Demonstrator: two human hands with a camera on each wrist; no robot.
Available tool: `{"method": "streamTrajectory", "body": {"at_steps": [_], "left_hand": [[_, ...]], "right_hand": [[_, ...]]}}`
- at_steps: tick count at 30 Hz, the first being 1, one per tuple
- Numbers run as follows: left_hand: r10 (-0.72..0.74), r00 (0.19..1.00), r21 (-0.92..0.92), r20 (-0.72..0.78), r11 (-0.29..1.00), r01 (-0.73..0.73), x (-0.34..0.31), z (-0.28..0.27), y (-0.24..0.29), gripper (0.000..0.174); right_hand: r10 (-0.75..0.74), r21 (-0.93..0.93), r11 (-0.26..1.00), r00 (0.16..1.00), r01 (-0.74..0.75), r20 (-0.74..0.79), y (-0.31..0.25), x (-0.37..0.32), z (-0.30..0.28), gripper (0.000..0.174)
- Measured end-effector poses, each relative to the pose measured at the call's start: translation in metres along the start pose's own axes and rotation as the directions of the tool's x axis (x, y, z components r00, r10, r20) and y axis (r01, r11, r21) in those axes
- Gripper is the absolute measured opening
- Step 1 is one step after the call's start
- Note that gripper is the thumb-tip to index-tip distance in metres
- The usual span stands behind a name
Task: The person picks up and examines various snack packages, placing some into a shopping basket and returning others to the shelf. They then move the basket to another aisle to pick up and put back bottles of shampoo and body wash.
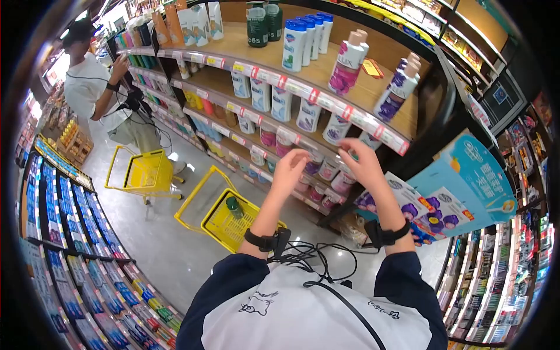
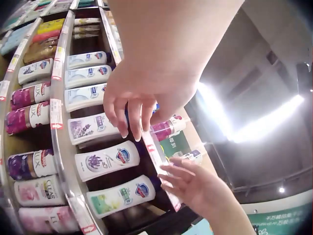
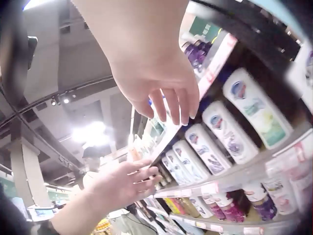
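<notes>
My left hand (image 1: 290, 170) hovers before the middle shelves with its fingers loosely bent, holding nothing. Beside it, to the right, my right hand (image 1: 363, 162) hangs in the air with slightly bent fingers, also holding nothing. Nearest the hands stands a row of white body wash bottles; one with a purple label (image 2: 106, 161) and one with a green label (image 2: 122, 196) show in the left wrist view. Below them are pink and purple LUX bottles (image 2: 29, 117). On the top shelf stand a pink LUX pump bottle (image 1: 345, 67), a purple one (image 1: 396, 93) and blue-capped white bottles (image 1: 293, 49).
A yellow shopping cart (image 1: 192, 201) with a dark green bottle (image 1: 234, 207) in it stands left of me. Another yellow cart (image 1: 143, 169) is behind it, near a person (image 1: 96, 87) in white. A blue cardboard display (image 1: 472, 175) juts out at right. Black cables (image 1: 315, 256) hang at my waist.
</notes>
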State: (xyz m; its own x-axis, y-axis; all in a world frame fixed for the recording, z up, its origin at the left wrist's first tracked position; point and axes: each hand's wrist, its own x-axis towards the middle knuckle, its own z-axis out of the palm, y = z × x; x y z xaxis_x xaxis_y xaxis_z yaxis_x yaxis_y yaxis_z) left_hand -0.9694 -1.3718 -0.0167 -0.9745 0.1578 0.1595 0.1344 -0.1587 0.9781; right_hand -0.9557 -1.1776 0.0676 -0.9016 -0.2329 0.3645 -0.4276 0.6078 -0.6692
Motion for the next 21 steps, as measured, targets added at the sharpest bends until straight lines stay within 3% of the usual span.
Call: {"method": "streamTrajectory", "body": {"at_steps": [1,3,4,6,8,11,13,16,17,20,21], "left_hand": [[0.091,0.995,0.043,-0.048,0.995,-0.089,0.016,-0.007,0.001,0.021],[0.272,0.953,0.139,-0.131,0.957,-0.254,0.061,-0.021,0.014,0.031],[0.359,0.919,0.193,-0.165,0.925,-0.327,0.084,-0.028,0.022,0.037],[0.513,0.839,0.490,-0.184,0.788,-0.374,0.138,-0.040,0.047,0.054],[0.630,0.749,0.564,-0.207,0.702,-0.435,0.185,-0.046,0.066,0.061],[0.674,0.722,0.617,-0.157,0.638,-0.461,0.235,-0.049,0.081,0.066],[0.652,0.750,0.494,-0.113,0.692,-0.527,0.252,-0.047,0.079,0.065],[0.697,0.711,0.455,-0.099,0.667,-0.590,0.268,-0.043,0.076,0.059],[0.721,0.681,0.451,-0.130,0.655,-0.607,0.270,-0.041,0.073,0.058],[0.744,0.633,0.363,-0.215,0.663,-0.655,0.257,-0.026,0.079,0.053],[0.741,0.623,0.321,-0.251,0.671,-0.669,0.249,-0.020,0.084,0.052]], "right_hand": [[-0.056,-0.066,0.996,0.998,0.056,-0.006,-0.013,0.028,0.003,0.026],[-0.326,-0.152,0.942,0.925,0.300,-0.195,-0.020,0.089,0.018,0.034],[-0.369,-0.232,0.920,0.896,0.315,-0.248,-0.031,0.120,0.022,0.037],[-0.431,-0.368,0.881,0.826,0.298,-0.364,-0.047,0.178,0.031,0.045],[-0.467,-0.465,0.852,0.754,0.242,-0.463,-0.046,0.227,0.042,0.049],[-0.526,-0.563,0.803,0.675,0.194,-0.517,-0.037,0.269,0.058,0.050],[-0.579,-0.603,0.768,0.638,0.217,-0.508,-0.034,0.283,0.065,0.050],[-0.562,-0.498,0.810,0.649,0.309,-0.512,-0.031,0.280,0.064,0.050],[-0.501,-0.353,0.864,0.688,0.359,-0.526,-0.031,0.276,0.064,0.048],[-0.440,-0.217,0.888,0.614,0.405,-0.655,-0.042,0.256,0.064,0.049],[-0.433,-0.164,0.885,0.642,0.436,-0.633,-0.042,0.252,0.059,0.051]]}}
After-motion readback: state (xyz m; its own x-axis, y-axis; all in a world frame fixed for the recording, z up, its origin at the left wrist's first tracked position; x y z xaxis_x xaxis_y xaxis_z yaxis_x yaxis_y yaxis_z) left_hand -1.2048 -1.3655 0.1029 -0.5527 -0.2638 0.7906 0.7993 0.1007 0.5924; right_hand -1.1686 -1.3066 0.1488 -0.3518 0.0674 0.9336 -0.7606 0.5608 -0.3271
